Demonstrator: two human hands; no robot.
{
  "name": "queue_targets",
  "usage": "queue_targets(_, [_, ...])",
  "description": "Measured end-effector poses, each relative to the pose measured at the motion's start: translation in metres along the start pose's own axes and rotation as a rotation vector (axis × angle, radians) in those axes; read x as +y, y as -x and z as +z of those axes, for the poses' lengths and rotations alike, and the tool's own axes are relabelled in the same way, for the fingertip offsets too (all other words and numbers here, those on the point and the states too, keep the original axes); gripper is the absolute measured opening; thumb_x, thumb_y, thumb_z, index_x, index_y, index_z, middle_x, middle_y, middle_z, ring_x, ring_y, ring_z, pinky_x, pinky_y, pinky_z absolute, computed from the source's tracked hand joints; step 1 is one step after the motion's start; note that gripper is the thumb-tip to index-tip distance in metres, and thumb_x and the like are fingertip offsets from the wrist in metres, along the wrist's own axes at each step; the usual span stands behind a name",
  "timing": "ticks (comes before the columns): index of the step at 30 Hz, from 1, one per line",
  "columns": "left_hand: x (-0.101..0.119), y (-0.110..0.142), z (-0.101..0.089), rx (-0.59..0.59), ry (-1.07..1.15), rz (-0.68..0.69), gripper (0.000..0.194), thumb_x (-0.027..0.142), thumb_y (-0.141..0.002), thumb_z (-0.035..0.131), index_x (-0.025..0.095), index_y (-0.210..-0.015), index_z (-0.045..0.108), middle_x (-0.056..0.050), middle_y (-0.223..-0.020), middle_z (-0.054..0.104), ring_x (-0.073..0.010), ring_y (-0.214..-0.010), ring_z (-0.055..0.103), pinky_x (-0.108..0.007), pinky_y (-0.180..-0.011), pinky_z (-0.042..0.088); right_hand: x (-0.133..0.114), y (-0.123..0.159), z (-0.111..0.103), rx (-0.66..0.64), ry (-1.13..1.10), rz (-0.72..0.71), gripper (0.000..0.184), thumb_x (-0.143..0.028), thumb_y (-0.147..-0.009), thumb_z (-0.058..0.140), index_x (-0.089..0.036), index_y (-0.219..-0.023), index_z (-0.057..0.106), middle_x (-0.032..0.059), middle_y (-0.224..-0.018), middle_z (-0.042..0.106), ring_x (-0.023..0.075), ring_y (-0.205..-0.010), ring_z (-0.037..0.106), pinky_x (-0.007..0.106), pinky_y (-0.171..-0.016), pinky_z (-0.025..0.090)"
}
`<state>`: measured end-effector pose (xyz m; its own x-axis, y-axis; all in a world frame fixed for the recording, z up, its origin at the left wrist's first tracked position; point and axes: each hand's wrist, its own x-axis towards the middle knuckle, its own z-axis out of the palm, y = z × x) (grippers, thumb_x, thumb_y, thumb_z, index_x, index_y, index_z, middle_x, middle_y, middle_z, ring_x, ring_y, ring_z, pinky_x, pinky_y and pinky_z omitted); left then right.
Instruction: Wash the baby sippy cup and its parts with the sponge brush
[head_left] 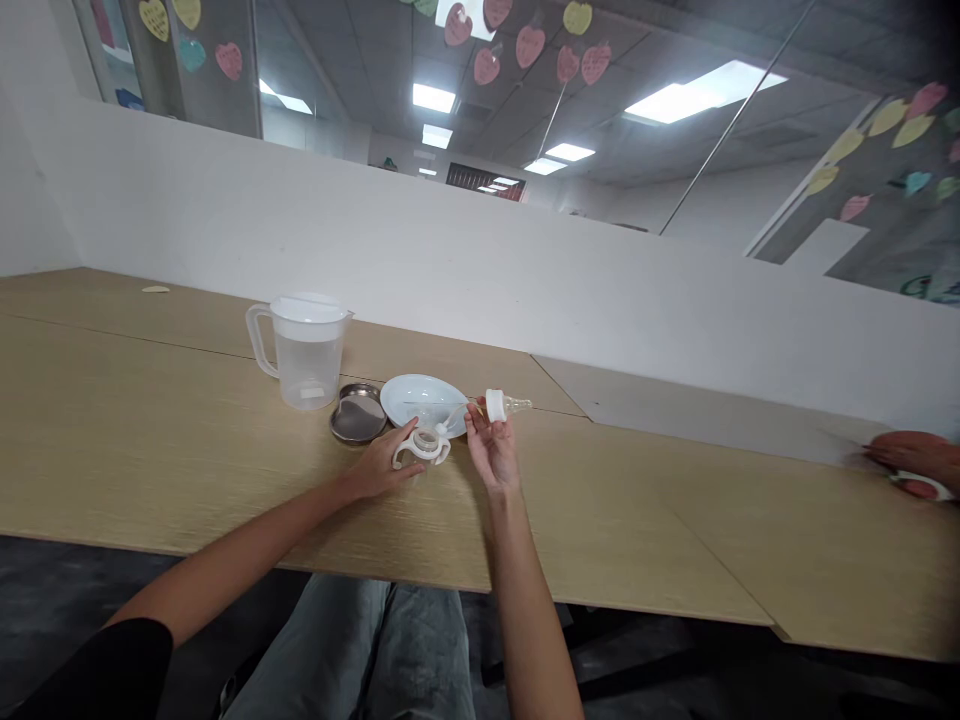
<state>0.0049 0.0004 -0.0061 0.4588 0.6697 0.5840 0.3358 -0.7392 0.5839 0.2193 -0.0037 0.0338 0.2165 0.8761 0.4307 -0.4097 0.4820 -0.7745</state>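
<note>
My left hand (386, 462) rests on the wooden table (187, 440), fingers closed round a small clear baby bottle with white side handles (424, 447). My right hand (489, 440) is raised just to its right, palm toward me. Its fingertips pinch a white screw ring with a clear teat (501, 404) that points right. The two hands are a little apart, with the bottle between them. Just behind them lies a white plate (420, 395).
A clear measuring jug (304, 348) with water stands to the left of a small steel dish (358, 412). Another person's hand (916, 462) lies on the table at the far right edge. A white partition runs behind the table. My knees are under the near edge.
</note>
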Motion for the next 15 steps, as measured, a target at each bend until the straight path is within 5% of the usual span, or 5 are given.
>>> queue_targets(8, [-0.001, 0.000, 0.001, 0.012, 0.004, 0.002, 0.077, 0.045, -0.082, 0.066, 0.017, -0.147, 0.036, -0.015, -0.143, 0.051, -0.0286, -0.127, 0.053, -0.045, -0.109, 0.041, 0.006, -0.006, 0.002, 0.018, 0.018, 0.017, 0.055, -0.057, -0.068, 0.077, -0.030, -0.112, 0.059, 0.0053, -0.130, 0.061, 0.0231, -0.119, 0.059, 0.048, -0.109, 0.043])
queue_targets(15, [-0.001, -0.001, 0.000, 0.013, -0.004, 0.014, 0.077, 0.045, -0.083, 0.066, 0.016, -0.148, 0.035, -0.016, -0.142, 0.051, -0.0286, -0.128, 0.052, -0.045, -0.109, 0.041, 0.029, -0.014, -0.002, 0.070, 0.078, 0.046, 0.063, -0.057, -0.068, 0.076, -0.027, -0.118, 0.055, 0.0056, -0.124, 0.065, 0.0205, -0.115, 0.062, 0.043, -0.105, 0.046])
